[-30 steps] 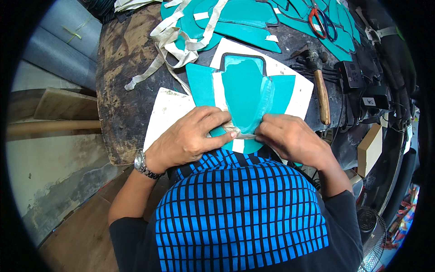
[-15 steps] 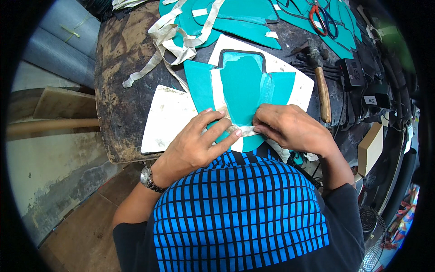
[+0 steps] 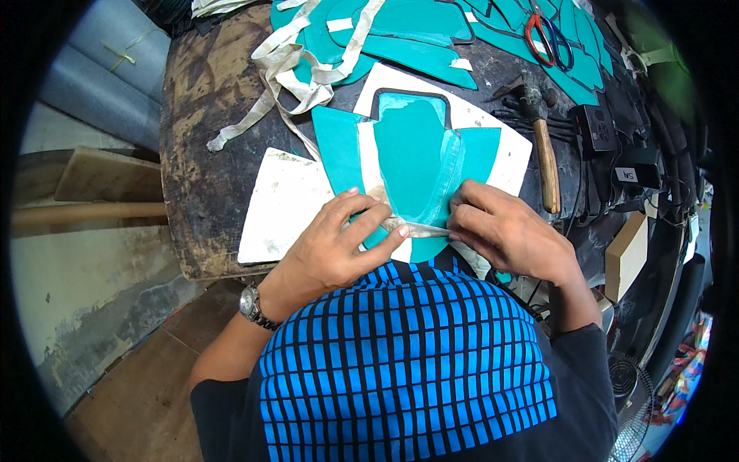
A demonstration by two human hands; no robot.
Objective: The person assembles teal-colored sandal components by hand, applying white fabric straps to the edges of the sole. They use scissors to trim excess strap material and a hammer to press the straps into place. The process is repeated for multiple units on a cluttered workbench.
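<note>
Teal leather, cut into a broad winged panel [image 3: 412,158], is lying flat under both hands on a white board [image 3: 504,150], which is resting on a dark, scuffed round worktable [image 3: 204,146]. A second white board [image 3: 281,204] is sitting just left of the first, near the table's near edge. Below the table on the left, a worn grey floor and wooden planks are showing.

Working outward from the hands: the left hand [image 3: 335,242] is pressing down with fingers spread fairly wide, fingertips touching the near left part of the teal panel; a metal wristwatch [image 3: 250,304] is sitting on that wrist. The right hand [image 3: 504,231] is curling narrow, its fingertips pinching a pale strip of tape [image 3: 419,227] that is running along the panel's near edge between the two hands.

Just right of the right hand, a wooden-handled hammer [image 3: 543,142] is lying on the table, pointing far. Farther off, more teal cut pieces [image 3: 416,27] are lying spread out with loose cream strips [image 3: 296,58] at far left and red-handled scissors [image 3: 543,31] at far right.
</note>
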